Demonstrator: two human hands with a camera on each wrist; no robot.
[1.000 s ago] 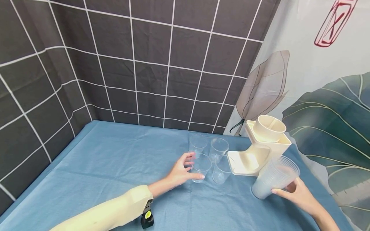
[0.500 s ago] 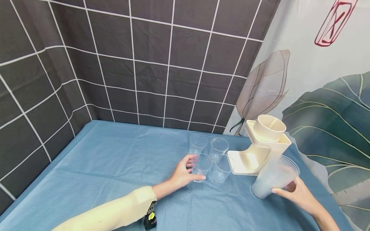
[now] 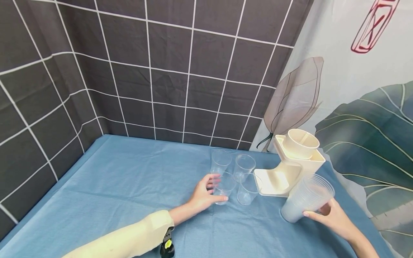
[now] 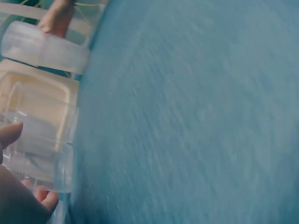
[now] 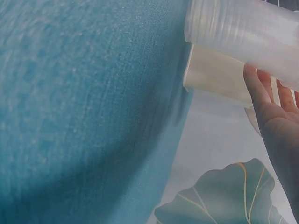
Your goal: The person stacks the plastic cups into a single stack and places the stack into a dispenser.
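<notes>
Four-square on the blue cloth stand clear plastic cups, several in a tight group. My left hand (image 3: 204, 193) holds the front left cup (image 3: 224, 182), thumb in front and fingers behind its side. Right beside it is the front right cup (image 3: 247, 190); behind are the back left cup (image 3: 221, 160) and the back right cup (image 3: 244, 166). My right hand (image 3: 333, 216) grips a tall stack of nested plastic cups (image 3: 304, 200), which stands upright on the cloth. In the right wrist view, fingertips (image 5: 251, 72) lie against that stack's side.
A cream plastic holder (image 3: 280, 175) with a round ring on top (image 3: 301, 143) stands behind the stack, its base close to the grouped cups. Blue cloth (image 3: 129, 179) covers the table. Dark grid-patterned fabric (image 3: 167, 86) and a leaf-print hanging (image 3: 364, 143) rise behind it.
My left hand has shifted slightly, its fingers coming a little lower around the front left cup. The right hand and the stack have stayed where they were.
</notes>
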